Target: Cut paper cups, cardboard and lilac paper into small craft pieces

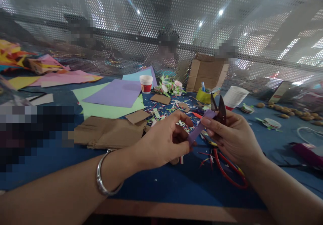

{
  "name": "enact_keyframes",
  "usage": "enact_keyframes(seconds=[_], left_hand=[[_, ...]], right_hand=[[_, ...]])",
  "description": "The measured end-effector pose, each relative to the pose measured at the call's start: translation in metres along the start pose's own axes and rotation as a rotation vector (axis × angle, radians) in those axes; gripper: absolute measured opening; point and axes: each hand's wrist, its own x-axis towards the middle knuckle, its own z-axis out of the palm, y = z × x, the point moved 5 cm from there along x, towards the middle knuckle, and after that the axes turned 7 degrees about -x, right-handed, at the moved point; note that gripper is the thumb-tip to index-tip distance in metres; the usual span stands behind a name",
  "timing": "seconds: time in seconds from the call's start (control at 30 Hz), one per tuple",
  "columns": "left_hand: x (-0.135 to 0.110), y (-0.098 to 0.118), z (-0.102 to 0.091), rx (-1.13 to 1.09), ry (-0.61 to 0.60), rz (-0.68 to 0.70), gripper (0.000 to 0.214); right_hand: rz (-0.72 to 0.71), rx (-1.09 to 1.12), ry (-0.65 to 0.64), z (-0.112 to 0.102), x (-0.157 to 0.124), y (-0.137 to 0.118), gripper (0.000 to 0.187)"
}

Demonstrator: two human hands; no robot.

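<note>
My left hand (161,140) pinches the lower end of a narrow purple paper strip (199,127) above the blue table. My right hand (232,137) grips small dark snips (220,108), blades pointing up and apart, and its thumb rests on the strip's upper end. A silver bangle (104,174) circles my left wrist. Under my hands lie red-handled scissors (227,171) and paper scraps.
Purple sheet (113,93) and green sheets lie behind brown cardboard pieces (108,132). A red-and-white paper cup (146,83), decorated cup pieces (169,87), a cardboard box (207,71), a tipped white cup stack (234,97). A perforated screen stands behind; other people sit beyond it.
</note>
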Motion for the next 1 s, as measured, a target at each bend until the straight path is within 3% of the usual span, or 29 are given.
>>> enact_keyframes(seconds=[0.17, 0.33, 0.73, 0.87, 1.0], left_hand=[[-0.001, 0.0, 0.001, 0.088, -0.016, -0.031, 0.034], [-0.002, 0.002, 0.004, 0.162, -0.078, -0.077, 0.011], [-0.006, 0.004, 0.01, 0.098, -0.158, -0.12, 0.008], [-0.004, 0.011, 0.007, 0.234, -0.052, 0.022, 0.012], [0.001, 0.01, -0.002, 0.136, 0.144, 0.097, 0.025]], right_hand=[[0.005, 0.0, 0.007, 0.0, 0.0, 0.001, 0.032], [0.002, -0.01, -0.002, 0.002, 0.0, 0.0, 0.032], [-0.007, -0.04, -0.024, 0.003, -0.002, -0.002, 0.031], [-0.017, -0.088, -0.065, 0.005, -0.002, 0.003, 0.03], [-0.01, -0.164, -0.131, 0.01, -0.002, 0.007, 0.025]])
